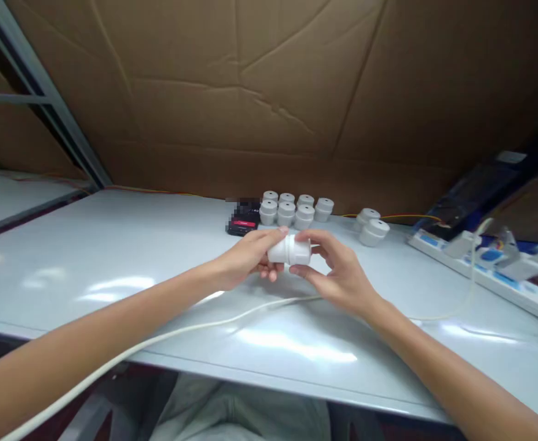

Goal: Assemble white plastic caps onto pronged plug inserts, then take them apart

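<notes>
A white cylindrical plastic piece (290, 250) with a raised ring around its middle lies sideways between my two hands, above the table. My left hand (260, 252) grips its left end, thumb on top and fingers underneath. Around the right end, the thumb and fingers of my right hand (333, 264) are closed. Several similar white pieces (286, 213) stand upright in a cluster just behind my hands. Two more white pieces (374, 232) stand to the right of that cluster.
A black phone-like device (244, 217) lies left of the cluster. A white cable (232, 319) crosses the grey table (113, 245) under my hands. At right, a power strip (484, 269) holds several plugs. Cardboard (232, 110) stands along the back, beside a metal frame post (53, 92).
</notes>
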{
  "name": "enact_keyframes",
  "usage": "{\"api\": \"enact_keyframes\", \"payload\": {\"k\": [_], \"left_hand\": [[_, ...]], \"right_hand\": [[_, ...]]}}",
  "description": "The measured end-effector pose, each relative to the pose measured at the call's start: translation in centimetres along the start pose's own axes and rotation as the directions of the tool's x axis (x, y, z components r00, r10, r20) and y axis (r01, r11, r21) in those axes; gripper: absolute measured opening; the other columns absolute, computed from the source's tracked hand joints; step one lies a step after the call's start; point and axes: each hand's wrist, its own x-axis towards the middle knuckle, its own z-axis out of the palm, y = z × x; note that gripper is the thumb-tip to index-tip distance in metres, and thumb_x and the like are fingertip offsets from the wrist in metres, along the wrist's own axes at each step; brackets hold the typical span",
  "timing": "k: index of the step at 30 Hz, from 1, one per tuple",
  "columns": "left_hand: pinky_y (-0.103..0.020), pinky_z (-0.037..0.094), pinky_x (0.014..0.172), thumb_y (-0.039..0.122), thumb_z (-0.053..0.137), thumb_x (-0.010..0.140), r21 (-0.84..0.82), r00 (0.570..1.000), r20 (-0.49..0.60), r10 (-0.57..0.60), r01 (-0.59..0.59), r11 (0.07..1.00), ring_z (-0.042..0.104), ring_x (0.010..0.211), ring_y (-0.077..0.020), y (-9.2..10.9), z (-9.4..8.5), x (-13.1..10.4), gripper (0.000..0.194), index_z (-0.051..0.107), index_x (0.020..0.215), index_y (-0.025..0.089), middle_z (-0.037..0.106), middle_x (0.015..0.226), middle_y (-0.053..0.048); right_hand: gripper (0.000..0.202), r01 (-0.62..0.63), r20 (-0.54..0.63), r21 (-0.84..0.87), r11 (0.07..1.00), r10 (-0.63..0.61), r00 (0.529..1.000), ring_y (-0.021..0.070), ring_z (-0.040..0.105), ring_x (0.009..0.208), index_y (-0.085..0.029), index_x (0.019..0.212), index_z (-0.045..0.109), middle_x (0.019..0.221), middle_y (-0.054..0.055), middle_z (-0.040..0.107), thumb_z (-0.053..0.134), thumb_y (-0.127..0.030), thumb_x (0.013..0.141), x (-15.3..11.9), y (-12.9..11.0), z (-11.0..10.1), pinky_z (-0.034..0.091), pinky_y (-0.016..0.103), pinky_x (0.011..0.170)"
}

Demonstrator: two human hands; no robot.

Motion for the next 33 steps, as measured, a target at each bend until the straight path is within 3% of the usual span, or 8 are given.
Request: {"api": "enact_keyframes", "payload": {"k": [6,12,15,18,23,29,31,33], "left_hand": [[-0.027,0.051,0.07,0.052,0.082,0.078,0.175,0.932,-0.109,0.346,-0.325,0.929,0.064,0.079,-0.015,-0.1,0.3,-0.4,0.042,0.061,0.094,0.019,0.066,0.092,-0.002],[-0.023,0.046,0.058,0.055,0.083,0.078,0.07,0.986,-0.052,0.159,-0.155,0.985,0.064,0.066,-0.0129,0.6,-0.1,-0.6,0.048,0.061,0.101,0.018,0.067,0.079,-0.001],[-0.023,0.034,0.043,0.076,0.059,0.088,0.011,0.998,0.051,-0.022,0.022,1.0,0.056,0.046,-0.0114,0.6,-0.2,-0.6,0.06,0.063,0.089,0.016,0.062,0.063,-0.002],[-0.024,0.023,0.037,0.084,0.041,0.091,0.081,0.989,0.106,-0.107,0.098,0.992,0.046,0.037,-0.0098,0.6,-0.1,-0.7,0.071,0.063,0.082,0.016,0.055,0.055,-0.001],[-0.026,0.04,0.051,0.064,0.05,0.098,0.399,0.962,-0.046,0.27,-0.23,0.888,0.051,0.055,-0.012,0.1,0.6,-1.1,0.046,0.058,0.096,0.019,0.056,0.07,0.001],[-0.039,0.05,0.101,0.011,0.06,0.093,0.639,0.688,0.302,0.66,-0.66,0.396,0.058,0.118,-0.0223,-0.8,0.6,-1.2,0.025,0.057,0.115,0.023,0.057,0.125,-0.009],[-0.043,0.047,0.109,0.02,0.072,0.088,0.595,0.656,0.298,0.693,-0.696,0.402,0.051,0.133,-0.0266,-0.8,0.5,-1.0,0.037,0.054,0.121,0.024,0.053,0.137,-0.012],[-0.043,0.051,0.103,0.042,0.082,0.082,0.548,0.719,0.113,0.686,-0.621,0.56,0.053,0.131,-0.0293,-0.5,0.5,-0.8,0.056,0.05,0.124,0.022,0.054,0.138,-0.014]], "right_hand": [[0.045,-0.339,0.053,0.281,0.898,0.338,0.94,0.0232,0.075,0.082,-0.025,0.108,0.06,0.104,0.006,0.077,0.086,-0.047,0.078,0.0,-0.5,-0.1,0.06,0.034,0.068],[0.035,-0.029,-0.068,0.084,0.996,0.035,0.997,0.0268,0.076,0.095,-0.028,0.113,0.066,0.106,0.005,0.077,0.083,-0.033,0.083,-0.2,-0.6,0.0,0.062,0.044,0.086],[0.025,0.2,-0.069,-0.071,0.977,-0.205,0.976,0.0279,0.073,0.109,-0.029,0.108,0.071,0.12,0.007,0.075,0.079,-0.023,0.085,-0.2,-0.4,-0.3,0.06,0.046,0.095],[0.025,0.248,-0.043,-0.113,0.962,-0.254,0.966,0.0281,0.073,0.111,-0.029,0.106,0.072,0.123,0.008,0.075,0.081,-0.024,0.084,-0.2,-0.5,-0.5,0.06,0.045,0.095],[0.043,-0.272,0.02,0.171,0.947,0.272,0.962,0.0195,0.069,0.057,-0.022,0.095,0.067,0.07,0.003,0.073,0.078,-0.062,0.082,0.1,-1.3,-0.4,0.057,0.032,0.054],[0.066,-0.682,0.214,0.397,0.614,0.66,0.72,0.01,0.044,0.031,-0.02,0.07,0.059,0.045,-0.002,0.053,0.048,-0.082,0.089,0.4,-0.8,0.7,0.027,0.021,0.03],[0.06,-0.677,0.207,0.456,0.578,0.671,0.712,0.0096,0.043,0.032,-0.02,0.074,0.06,0.043,-0.003,0.051,0.053,-0.077,0.089,0.5,-0.7,0.9,0.029,0.021,0.032],[0.057,-0.629,0.146,0.498,0.597,0.657,0.74,0.0097,0.046,0.035,-0.02,0.077,0.061,0.046,-0.003,0.053,0.059,-0.075,0.087,0.5,-0.7,1.0,0.032,0.021,0.035]]}}
